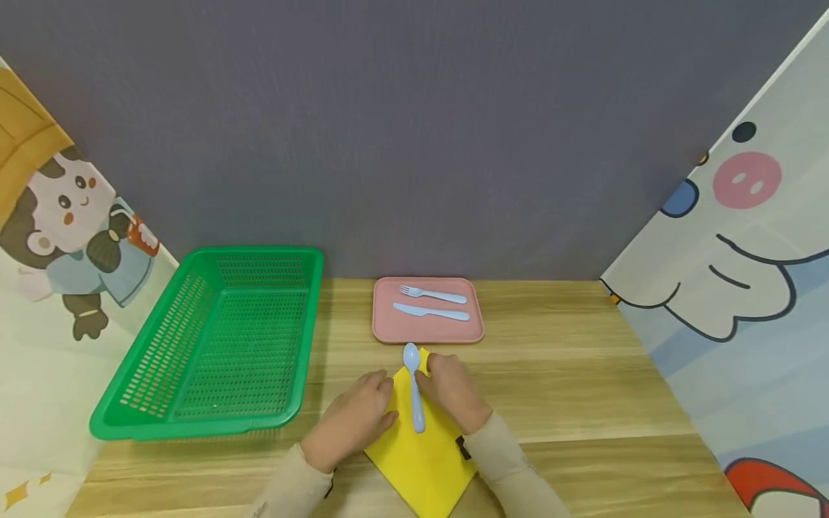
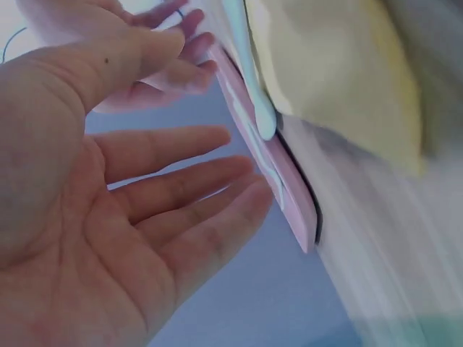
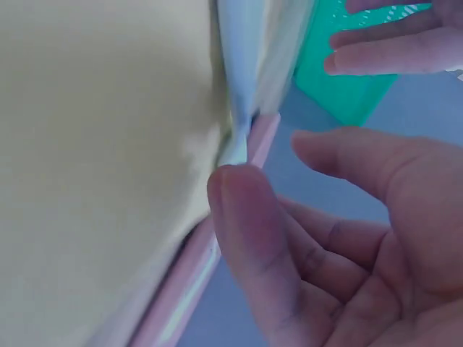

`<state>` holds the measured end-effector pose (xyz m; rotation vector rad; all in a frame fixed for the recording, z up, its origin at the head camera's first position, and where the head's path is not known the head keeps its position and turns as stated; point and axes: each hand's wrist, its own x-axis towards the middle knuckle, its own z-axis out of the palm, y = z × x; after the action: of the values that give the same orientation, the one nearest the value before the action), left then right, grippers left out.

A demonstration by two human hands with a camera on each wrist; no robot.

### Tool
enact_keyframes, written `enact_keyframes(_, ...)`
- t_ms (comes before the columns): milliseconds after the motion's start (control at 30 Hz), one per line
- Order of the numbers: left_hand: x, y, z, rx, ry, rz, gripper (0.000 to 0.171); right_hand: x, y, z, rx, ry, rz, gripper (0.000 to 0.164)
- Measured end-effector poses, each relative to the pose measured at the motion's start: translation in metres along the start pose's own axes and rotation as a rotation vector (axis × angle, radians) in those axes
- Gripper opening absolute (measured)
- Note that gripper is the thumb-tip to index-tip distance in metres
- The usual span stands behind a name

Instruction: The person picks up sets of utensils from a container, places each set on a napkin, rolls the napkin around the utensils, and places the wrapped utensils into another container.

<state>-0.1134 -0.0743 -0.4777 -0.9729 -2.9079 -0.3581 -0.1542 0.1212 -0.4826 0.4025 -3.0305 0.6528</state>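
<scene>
A yellow napkin (image 1: pixel 424 471), set cornerwise like a diamond, lies on the wooden table with a light blue spoon (image 1: pixel 416 403) lengthwise on top, bowl end away from me. My left hand (image 1: pixel 358 416) is at the napkin's left side; its fingers are spread and hold nothing in the left wrist view. On the other side, my right hand (image 1: pixel 456 392) is by the napkin's far right edge, close to the spoon. In the right wrist view its thumb and bent index finger stand apart, with a fingertip (image 3: pixel 242 210) overlapping the spoon there.
Beyond the napkin a pink tray (image 1: pixel 385 327) carries a light blue fork (image 1: pixel 435 295) and knife (image 1: pixel 432 312). To the left stands a green slotted basket (image 1: pixel 309 352). A grey panel (image 1: pixel 414 144) rises behind the table (image 1: pixel 550 360), with cartoon-printed walls at both sides.
</scene>
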Motion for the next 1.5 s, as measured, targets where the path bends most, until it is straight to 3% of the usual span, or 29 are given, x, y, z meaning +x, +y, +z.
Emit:
enact_keyframes(233,0.018,-0.013,0.002,0.025,0.102,-0.035,0.038,0.015,0.019,-0.015,-0.185,0.053,-0.064,0.02)
enact_keyframes(333,0.023,-0.018,0.006,0.045,0.142,-0.051,0.037,0.026,0.032,-0.017,-0.248,0.082,-0.13,0.017)
enact_keyframes(567,0.034,-0.027,0.015,0.037,0.153,-0.048,0.038,0.058,0.062,-0.016,-0.287,0.137,-0.274,0.019)
enact_keyframes(733,0.044,-0.033,0.018,0.043,0.169,-0.037,0.037,0.084,0.07,-0.015,-0.29,0.123,-0.276,0.009)
enact_keyframes(1000,0.051,-0.036,0.02,0.018,0.087,-0.069,0.043,0.115,0.075,-0.007,-0.313,0.051,-0.264,0.005)
enact_keyframes(1267,0.054,-0.038,0.021,-0.02,0.085,-0.083,0.038,0.125,0.079,-0.001,-0.375,-0.023,-0.217,0.01)
enact_keyframes(1500,0.055,-0.041,0.02,-0.028,0.072,-0.092,0.03,0.129,0.079,0.0,-0.417,-0.033,-0.251,0.012)
